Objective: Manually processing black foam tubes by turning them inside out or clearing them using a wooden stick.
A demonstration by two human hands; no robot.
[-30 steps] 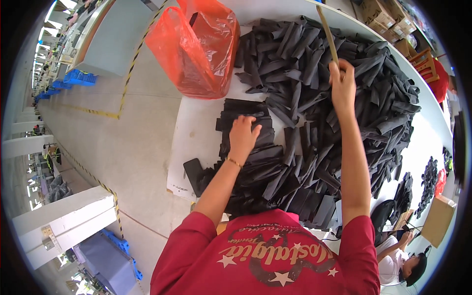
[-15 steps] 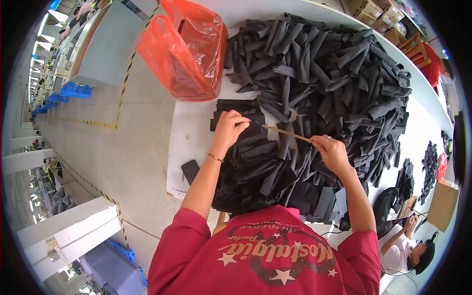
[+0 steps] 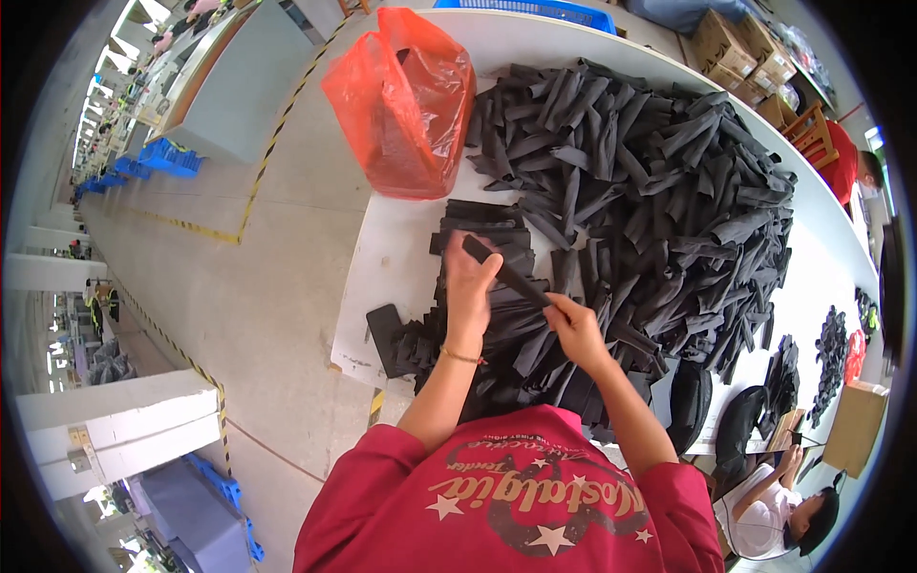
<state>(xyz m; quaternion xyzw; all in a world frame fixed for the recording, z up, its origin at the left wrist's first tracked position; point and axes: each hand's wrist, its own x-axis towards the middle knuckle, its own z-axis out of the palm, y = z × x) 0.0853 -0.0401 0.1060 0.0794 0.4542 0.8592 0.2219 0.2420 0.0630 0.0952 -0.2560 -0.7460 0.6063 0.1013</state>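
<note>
One long flat black strip [image 3: 506, 277], gripped by left hand [image 3: 470, 277] and right hand [image 3: 571, 325], above black pile [image 3: 650, 181].

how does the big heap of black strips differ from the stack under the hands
The big heap is jumbled, its strips pointing every way; the small stack by the left hand lies flat and aligned. The heap is far larger and sits farther from the person. Both are black strips on the white table.

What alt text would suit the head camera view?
Both hands, left hand and right hand, hold one black strip over a white table heaped with a black strip pile; an orange plastic bag sits at its edge.
</note>
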